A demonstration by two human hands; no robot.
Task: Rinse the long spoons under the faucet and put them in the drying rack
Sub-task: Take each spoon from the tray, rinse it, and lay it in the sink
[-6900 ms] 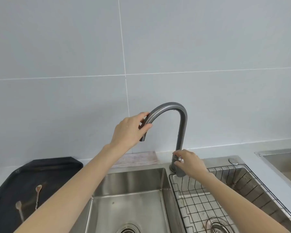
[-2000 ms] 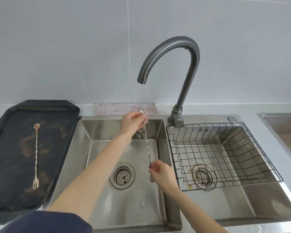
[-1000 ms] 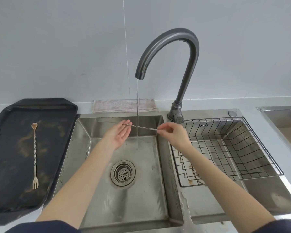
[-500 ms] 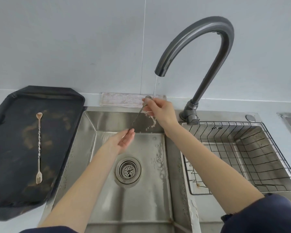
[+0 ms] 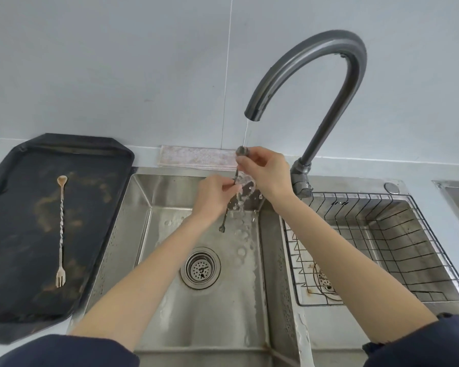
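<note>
The left hand [image 5: 214, 195] has risen from open-palmed below to pinch the long spoon [image 5: 235, 178] mid-shaft, while the right hand [image 5: 266, 172] grips its bowl end directly under the faucet [image 5: 321, 83] stream; the spoon hangs near-upright, fork tip down, above the left basin [image 5: 170, 300].

No legible text, labels or nos. anywhere.

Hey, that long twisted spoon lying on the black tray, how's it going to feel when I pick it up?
The spoon looks thin and metal, so probably stiff and light. It lies flat on the tray, so pinching it up may be fiddly. Its twisted stem should give some grip, though hands wet from the faucet may slip.
</note>
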